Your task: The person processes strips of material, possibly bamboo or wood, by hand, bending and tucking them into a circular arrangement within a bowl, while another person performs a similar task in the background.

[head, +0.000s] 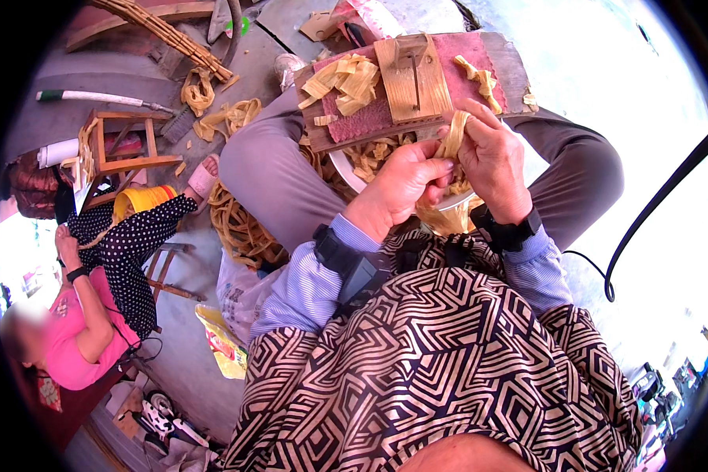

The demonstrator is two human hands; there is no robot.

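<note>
Both my hands grip one pale yellow, flat fibre strip (453, 137) that is looped between them. My left hand (402, 180) pinches its lower part between thumb and fingers. Higher up, my right hand (491, 156) holds the folded top of the loop. Just beyond them, a wooden board (510, 71) with red cloth lies across my knees. On it are a wooden block (410, 82) with a metal rod, a heap of folded strips (348, 82) and a knotted strip (479, 79). Beneath the board, a white basin (354, 168) holds more strip pieces, partly hidden by my hands.
Coiled strips (242, 227) lie on the floor by my left leg, beside a plastic bag (239, 289). Further left, a person in a pink top (88, 330) sits near a small wooden stool (130, 162). A black cable (655, 206) hangs at the right.
</note>
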